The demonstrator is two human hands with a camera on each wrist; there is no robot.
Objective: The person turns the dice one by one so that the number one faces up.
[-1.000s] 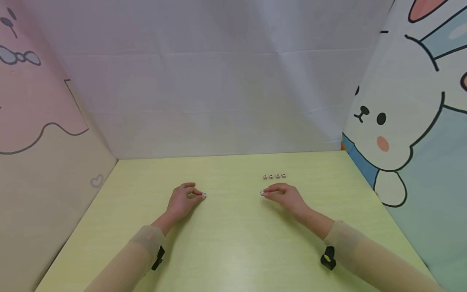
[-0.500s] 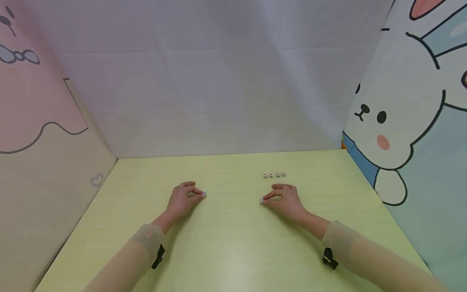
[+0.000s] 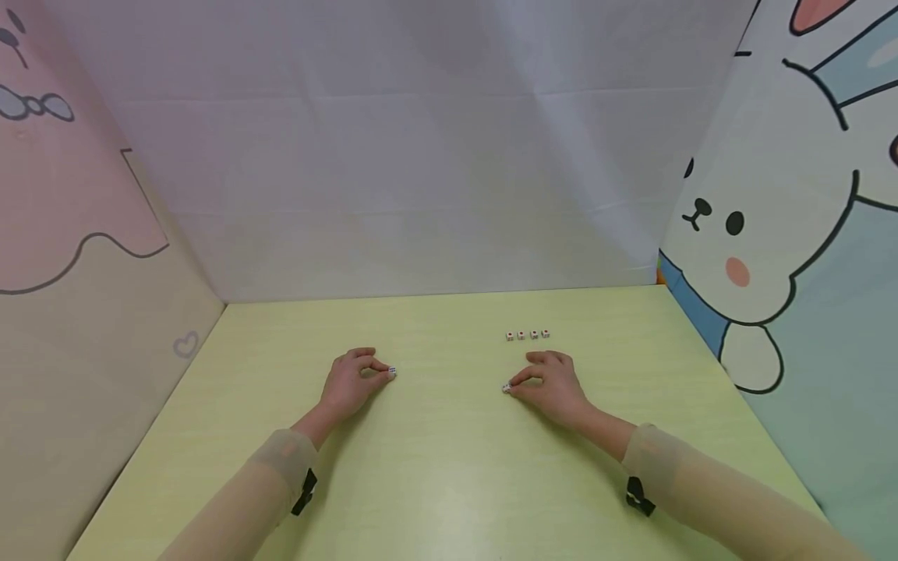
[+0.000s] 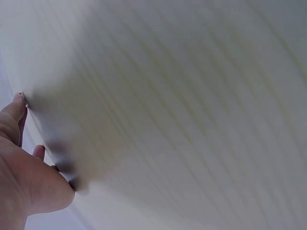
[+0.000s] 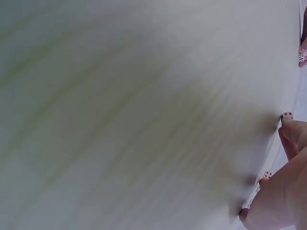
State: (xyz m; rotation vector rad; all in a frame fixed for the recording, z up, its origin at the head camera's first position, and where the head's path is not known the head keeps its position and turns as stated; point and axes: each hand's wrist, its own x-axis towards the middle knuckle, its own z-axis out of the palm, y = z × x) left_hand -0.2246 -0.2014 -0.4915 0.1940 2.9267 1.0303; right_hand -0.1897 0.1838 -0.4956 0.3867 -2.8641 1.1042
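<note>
On the left of the table, in the head view, my left hand pinches a small white die between thumb and forefinger. Its top face carries dark dots. Opposite it, my right hand pinches another white die at its fingertips, close to the tabletop; the fingers cover part of it. In the right wrist view this die shows red dots. Only a sliver of the left die peeks past the fingertips in the left wrist view. A wide gap of table lies between the two dice.
Behind my right hand stands a row of several white dice with red dots. The pale yellow table ends at a white cloth wall. Printed panels, one with a rabbit, border the sides.
My right hand has come down and nearer to me with its die, then shifted slightly right. The left hand has stayed in place, holding its die.
</note>
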